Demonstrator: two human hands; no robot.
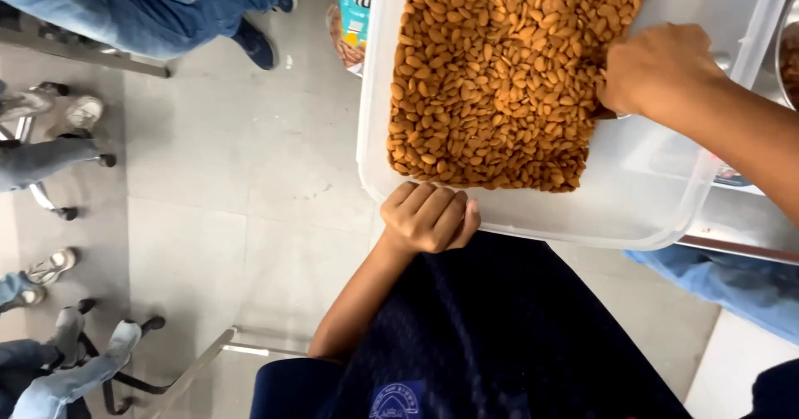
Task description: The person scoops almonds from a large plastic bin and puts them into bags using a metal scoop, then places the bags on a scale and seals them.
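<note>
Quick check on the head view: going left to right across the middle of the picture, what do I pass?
Bare grey floor → left hand gripping the near rim of the clear plastic tub → heap of almonds inside the tub → right hand at the heap's right edge, closed on something mostly hidden.

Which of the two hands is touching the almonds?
The right hand, reaching into the clear plastic bin, is against the almonds. The left hand only grips the bin's near rim, off the almonds.
</note>
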